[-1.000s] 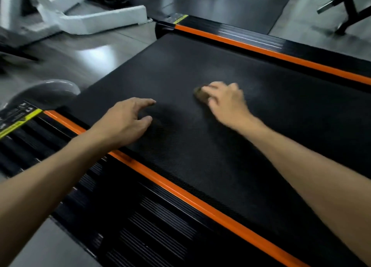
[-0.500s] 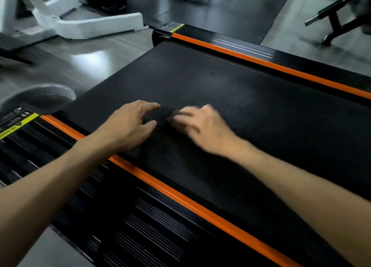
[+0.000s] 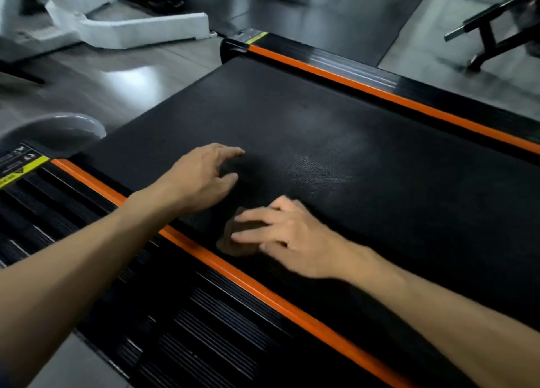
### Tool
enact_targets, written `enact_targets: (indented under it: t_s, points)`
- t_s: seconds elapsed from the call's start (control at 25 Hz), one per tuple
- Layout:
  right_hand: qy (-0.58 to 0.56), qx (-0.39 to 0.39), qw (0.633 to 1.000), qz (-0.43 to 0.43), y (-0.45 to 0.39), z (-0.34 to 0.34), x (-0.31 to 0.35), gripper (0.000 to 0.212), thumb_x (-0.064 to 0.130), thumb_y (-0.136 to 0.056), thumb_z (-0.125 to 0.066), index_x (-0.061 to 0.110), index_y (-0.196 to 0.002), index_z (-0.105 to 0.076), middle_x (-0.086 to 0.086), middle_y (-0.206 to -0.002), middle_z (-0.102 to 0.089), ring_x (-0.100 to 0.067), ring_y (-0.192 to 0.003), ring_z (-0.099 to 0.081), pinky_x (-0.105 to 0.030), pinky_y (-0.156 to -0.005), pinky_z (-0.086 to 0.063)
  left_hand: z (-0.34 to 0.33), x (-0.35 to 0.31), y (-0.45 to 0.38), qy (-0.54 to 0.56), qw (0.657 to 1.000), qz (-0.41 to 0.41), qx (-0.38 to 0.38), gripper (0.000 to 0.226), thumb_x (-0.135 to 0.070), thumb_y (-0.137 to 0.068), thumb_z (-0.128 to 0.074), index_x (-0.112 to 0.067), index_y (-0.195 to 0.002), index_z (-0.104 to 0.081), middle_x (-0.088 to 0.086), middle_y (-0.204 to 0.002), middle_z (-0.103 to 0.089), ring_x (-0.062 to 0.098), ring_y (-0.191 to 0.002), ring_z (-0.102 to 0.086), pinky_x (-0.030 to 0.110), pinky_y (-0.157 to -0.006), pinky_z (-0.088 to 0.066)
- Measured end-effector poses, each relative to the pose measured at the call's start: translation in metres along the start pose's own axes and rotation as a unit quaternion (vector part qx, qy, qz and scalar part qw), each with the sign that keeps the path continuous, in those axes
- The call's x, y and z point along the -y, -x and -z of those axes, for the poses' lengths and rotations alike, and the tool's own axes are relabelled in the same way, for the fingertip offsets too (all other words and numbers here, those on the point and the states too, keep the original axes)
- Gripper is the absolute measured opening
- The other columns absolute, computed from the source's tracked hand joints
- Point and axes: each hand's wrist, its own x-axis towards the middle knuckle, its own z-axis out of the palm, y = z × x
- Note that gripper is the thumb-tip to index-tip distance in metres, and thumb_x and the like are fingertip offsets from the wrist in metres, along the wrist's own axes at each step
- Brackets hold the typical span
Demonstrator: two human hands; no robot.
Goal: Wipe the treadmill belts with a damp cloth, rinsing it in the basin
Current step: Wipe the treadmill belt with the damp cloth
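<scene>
While the right hand (image 3: 287, 235) presses the brown cloth (image 3: 238, 235) flat-fingered onto the treadmill belt (image 3: 336, 142) beside the orange rail (image 3: 263, 291), the left hand (image 3: 201, 177) braces, fingers relaxed, holding nothing; overshoot would likely drag grime onto the rail; no basin identifiable.

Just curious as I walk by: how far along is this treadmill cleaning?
Mid-wipe. The right hand presses a brown cloth flat on the belt by the near orange strip; the left hand rests on the belt. Hazy patches further across suggest wiping there. The basin sits beside the treadmill for rinsing.
</scene>
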Motion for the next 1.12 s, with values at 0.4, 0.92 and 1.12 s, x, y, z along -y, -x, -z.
enact_targets:
  t_s: [0.4,0.92,1.12]
  points:
    - [0.094,-0.102,0.962,-0.237,-0.078,0.002,-0.063,0.047,0.015,-0.090,-0.046,0.034,-0.130,-0.059,0.006,-0.140,-0.051,-0.032,-0.102,-0.045,-0.038,-0.087,-0.036,-0.013,-0.025,-0.030,-0.001,1.000,0.009,-0.010,0.045,-0.025,-0.090,-0.055,-0.018,-0.134,-0.049,0.006,-0.132,-0.054,0.028,-0.121,-0.052,0.037,-0.099,-0.043]
    - [0.113,-0.166,0.800,-0.566,-0.081,0.066,-0.217,0.044,0.013,-0.087,-0.040,0.029,-0.121,-0.064,-0.010,-0.136,-0.051,-0.038,-0.123,-0.039,-0.046,-0.104,-0.033,-0.034,-0.023,-0.042,-0.146,0.983,0.023,0.110,0.057,-0.049,-0.095,-0.048,-0.027,-0.147,-0.037,0.003,-0.155,-0.025,0.026,-0.140,-0.025,0.045,-0.104,-0.040]
    - [0.084,-0.004,0.991,-0.107,-0.135,0.010,-0.146,0.046,0.022,-0.090,-0.044,0.036,-0.130,-0.061,0.006,-0.142,-0.052,-0.028,-0.111,-0.050,-0.040,-0.099,-0.038,-0.036,-0.016,-0.039,-0.169,0.980,0.004,0.105,0.057,-0.055,-0.096,-0.042,-0.031,-0.147,-0.034,0.003,-0.154,-0.024,0.024,-0.138,-0.026,0.042,-0.102,-0.042]
